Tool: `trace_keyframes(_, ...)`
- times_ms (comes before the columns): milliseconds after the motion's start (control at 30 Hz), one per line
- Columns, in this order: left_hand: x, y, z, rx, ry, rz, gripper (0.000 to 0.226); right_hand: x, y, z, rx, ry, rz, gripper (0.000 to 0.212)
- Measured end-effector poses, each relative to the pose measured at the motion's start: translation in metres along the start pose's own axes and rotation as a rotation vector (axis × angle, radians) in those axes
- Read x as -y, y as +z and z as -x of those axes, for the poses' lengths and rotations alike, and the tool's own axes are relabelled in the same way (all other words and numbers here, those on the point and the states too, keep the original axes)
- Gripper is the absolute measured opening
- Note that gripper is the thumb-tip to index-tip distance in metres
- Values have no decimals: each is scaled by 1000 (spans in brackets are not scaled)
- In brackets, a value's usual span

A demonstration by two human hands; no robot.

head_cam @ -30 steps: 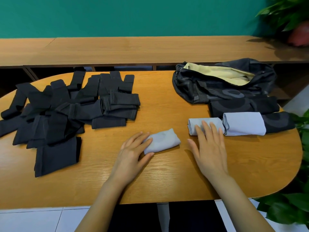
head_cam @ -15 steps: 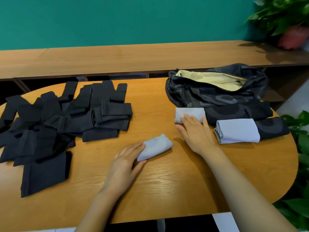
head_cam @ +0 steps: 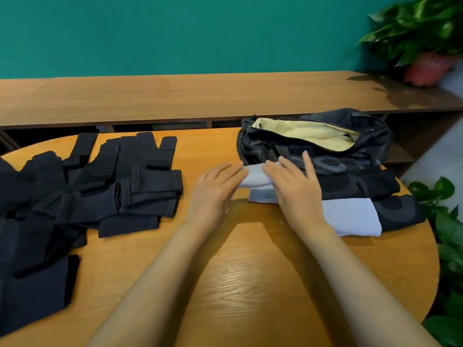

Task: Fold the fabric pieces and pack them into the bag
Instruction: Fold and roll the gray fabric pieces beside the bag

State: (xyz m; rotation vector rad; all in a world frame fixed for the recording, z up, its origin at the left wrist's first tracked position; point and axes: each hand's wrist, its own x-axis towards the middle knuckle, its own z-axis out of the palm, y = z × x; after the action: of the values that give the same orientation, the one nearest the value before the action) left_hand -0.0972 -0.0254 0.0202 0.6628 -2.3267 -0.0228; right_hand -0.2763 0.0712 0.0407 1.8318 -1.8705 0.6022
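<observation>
Since the earlier frame, the left hand [head_cam: 216,187] has brought the rolled grey piece [head_cam: 255,177] from mid-desk to the far right part of the desk [head_cam: 250,276]. The roll now lies on top of the flat-folded grey piece [head_cam: 261,197], just in front of the bag [head_cam: 375,139]. The right hand [head_cam: 294,190] has stayed at that folded piece.

Left hand: fingers extended and close together, touching the left end of the roll; the thumb is not visible. Right hand: fingers straight and spread wide, lying across the right part of the roll, with the fingertips over the bag's front wall.

A second folded grey piece [head_cam: 350,217] lies near the right edge, just beside the right wrist. The bag stands open at the far right edge, showing its yellow lining [head_cam: 305,134]. Unfolded black pieces [head_cam: 87,194] are heaped along the left edge, well apart from both hands.
</observation>
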Motion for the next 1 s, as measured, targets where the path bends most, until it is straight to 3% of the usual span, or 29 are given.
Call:
trace_keyframes(67,-6,18,-16,204,-14,-8,57,-10,-2,0,217,87,147,40)
trace_keyframes(133,-9,31,-12,450,-7,-16,59,-14,-1,10,463,127,239,48)
trace_keyframes(233,-3,37,2,588,-77,114,55,-15,6,23,561,162,265,63)
trace_keyframes(333,-5,35,4,536,-299,405,60,-8,11,23,521,188,250,79)
trace_keyframes(400,-14,38,0,409,-469,597,58,-8,15,24,542,188,243,81)
trace_keyframes(500,-29,40,-12,191,-699,633,54,-8,15,26,558,210,225,82)
trace_keyframes(600,-32,41,-21,123,-888,654,53,-10,15,28,562,211,223,80)
trace_keyframes(700,-31,38,-28,14,-915,687,46,-9,13,30,538,210,210,73)
trace_keyframes(833,-39,36,-38,-69,-972,932,39,-8,6,23,428,248,212,65)
trace_keyframes(1000,-44,59,-27,201,-702,572,57,-9,12,27,566,232,222,77)
